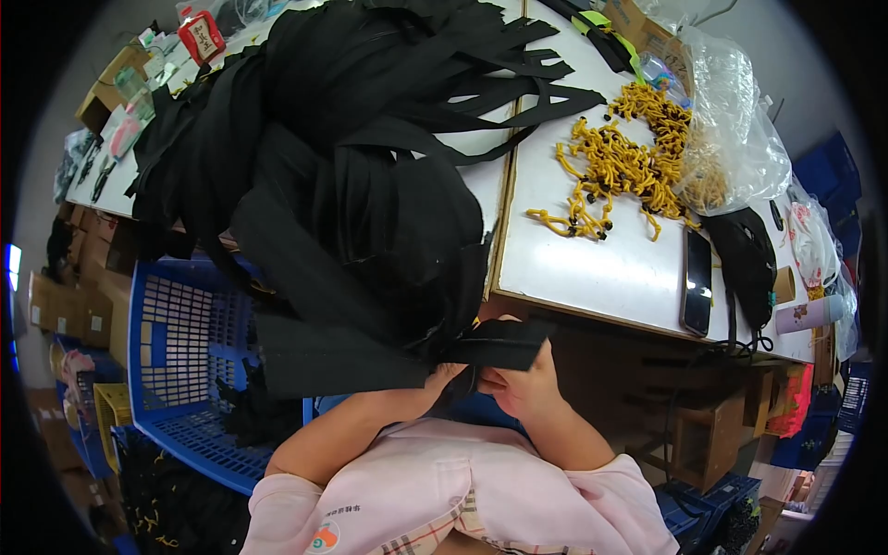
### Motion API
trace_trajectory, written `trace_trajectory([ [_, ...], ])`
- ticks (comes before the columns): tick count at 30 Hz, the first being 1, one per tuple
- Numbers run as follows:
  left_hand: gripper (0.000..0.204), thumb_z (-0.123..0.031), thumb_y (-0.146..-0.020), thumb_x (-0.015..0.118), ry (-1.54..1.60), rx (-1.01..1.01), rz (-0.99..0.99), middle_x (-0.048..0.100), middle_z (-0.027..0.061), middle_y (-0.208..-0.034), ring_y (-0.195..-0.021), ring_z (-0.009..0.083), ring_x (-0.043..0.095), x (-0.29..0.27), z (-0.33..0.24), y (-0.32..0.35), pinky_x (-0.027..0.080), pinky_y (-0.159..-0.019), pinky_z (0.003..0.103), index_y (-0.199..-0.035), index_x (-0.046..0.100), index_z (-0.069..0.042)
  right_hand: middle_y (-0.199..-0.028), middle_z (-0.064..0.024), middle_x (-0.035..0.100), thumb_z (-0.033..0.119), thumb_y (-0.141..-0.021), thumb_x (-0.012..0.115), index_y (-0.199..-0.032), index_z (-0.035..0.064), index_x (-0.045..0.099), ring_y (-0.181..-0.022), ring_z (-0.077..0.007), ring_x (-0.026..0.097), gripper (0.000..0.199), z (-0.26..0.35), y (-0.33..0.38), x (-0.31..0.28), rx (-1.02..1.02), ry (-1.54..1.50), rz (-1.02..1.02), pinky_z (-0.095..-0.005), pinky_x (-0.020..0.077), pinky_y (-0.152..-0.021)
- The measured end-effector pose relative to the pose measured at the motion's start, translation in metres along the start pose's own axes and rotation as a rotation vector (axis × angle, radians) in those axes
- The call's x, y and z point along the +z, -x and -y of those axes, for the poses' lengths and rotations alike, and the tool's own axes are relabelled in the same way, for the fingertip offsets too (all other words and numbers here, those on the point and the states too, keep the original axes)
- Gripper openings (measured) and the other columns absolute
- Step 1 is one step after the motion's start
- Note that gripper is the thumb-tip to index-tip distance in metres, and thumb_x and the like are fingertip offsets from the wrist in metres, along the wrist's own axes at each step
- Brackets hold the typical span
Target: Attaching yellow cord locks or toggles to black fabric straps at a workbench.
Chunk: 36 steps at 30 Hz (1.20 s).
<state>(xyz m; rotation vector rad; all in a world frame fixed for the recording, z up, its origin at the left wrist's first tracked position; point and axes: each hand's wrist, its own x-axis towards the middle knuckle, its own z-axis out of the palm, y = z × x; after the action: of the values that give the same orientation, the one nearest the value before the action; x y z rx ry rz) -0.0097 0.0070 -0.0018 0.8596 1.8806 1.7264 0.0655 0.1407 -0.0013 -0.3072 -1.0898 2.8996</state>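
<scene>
A big heap of long black fabric strips (305, 139) lies across the table and hangs over its front edge toward me. Close to my body, my right hand (529, 381) is closed round the short end of a black strip (504, 348), its fingers curled beneath. To its left, my left hand (442, 377) pinches the same strip; most of its fingers are hidden under the black fabric. A bit of yellow shows between the strip and the heap just above my hands, too small to make out.
Yellow cord loops with black ends (629, 157) lie piled on the white table (573, 273). Right of them are a phone (696, 282), a black pouch (743, 254), a clear plastic bag (735, 120) and a pink cup (810, 314). A blue crate (190, 370) stands at my left.
</scene>
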Motion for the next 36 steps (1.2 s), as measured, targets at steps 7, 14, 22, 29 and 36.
trace_trajectory([
  [7, 0.020, -0.017, -0.080, 0.058, 0.475, -0.223, -0.228, 0.056, 0.0026, -0.088, -0.081, 0.0109, 0.052, 0.005, 0.000, -0.009, 0.042, -0.073, 0.024, -0.093, 0.055, -0.002, -0.063, -0.0009, 0.046, 0.003, -0.076, 0.057, -0.082, 0.0012, 0.053, -0.050, -0.0041, 0.037, 0.008, 0.010, -0.011, 0.020, -0.620, 0.992, -0.181, -0.0168, 0.0285, -0.043],
  [14, 0.019, -0.019, -0.079, 0.059, 0.227, -0.250, -0.424, 0.054, 0.0003, -0.080, -0.072, 0.0092, 0.050, 0.005, -0.004, -0.009, 0.042, -0.065, 0.023, -0.087, 0.055, -0.002, -0.050, -0.0042, 0.045, 0.015, -0.071, 0.066, -0.066, 0.0006, 0.053, -0.047, -0.0093, 0.039, 0.020, 0.020, -0.011, 0.003, -0.042, 0.995, 0.433, -0.0236, 0.0317, -0.043],
  [22, 0.029, -0.014, -0.071, 0.066, 0.519, -0.374, -0.073, 0.053, 0.0007, -0.078, -0.067, 0.0085, 0.050, -0.006, -0.021, -0.007, 0.040, -0.057, 0.020, -0.095, 0.053, -0.003, -0.073, -0.0081, 0.053, 0.005, -0.066, 0.065, -0.085, 0.0002, 0.056, -0.057, -0.0153, 0.052, 0.021, 0.029, -0.026, 0.017, -0.930, 1.335, -0.019, -0.0245, 0.0431, -0.049],
  [29, 0.023, -0.012, -0.061, 0.070, 0.510, -0.209, -0.131, 0.053, 0.0033, -0.078, -0.075, 0.0131, 0.050, 0.001, -0.032, -0.013, 0.040, -0.070, 0.025, -0.075, 0.053, -0.005, -0.060, -0.0032, 0.055, 0.006, -0.079, 0.055, -0.072, -0.0018, 0.054, -0.048, -0.0041, 0.046, 0.011, 0.025, -0.008, 0.010, -0.131, 0.535, 0.071, -0.0186, 0.0368, -0.043],
  [36, 0.024, -0.007, -0.071, 0.063, 0.134, 0.086, -0.184, 0.055, 0.0076, -0.078, -0.073, 0.0163, 0.053, 0.010, 0.009, 0.000, 0.042, -0.064, 0.025, -0.092, 0.055, -0.001, -0.061, -0.0006, 0.055, 0.005, -0.078, 0.054, -0.067, 0.0000, 0.056, -0.050, -0.0039, 0.047, 0.013, 0.003, -0.011, 0.001, -0.453, 0.651, 0.004, -0.0167, 0.0374, -0.046],
])
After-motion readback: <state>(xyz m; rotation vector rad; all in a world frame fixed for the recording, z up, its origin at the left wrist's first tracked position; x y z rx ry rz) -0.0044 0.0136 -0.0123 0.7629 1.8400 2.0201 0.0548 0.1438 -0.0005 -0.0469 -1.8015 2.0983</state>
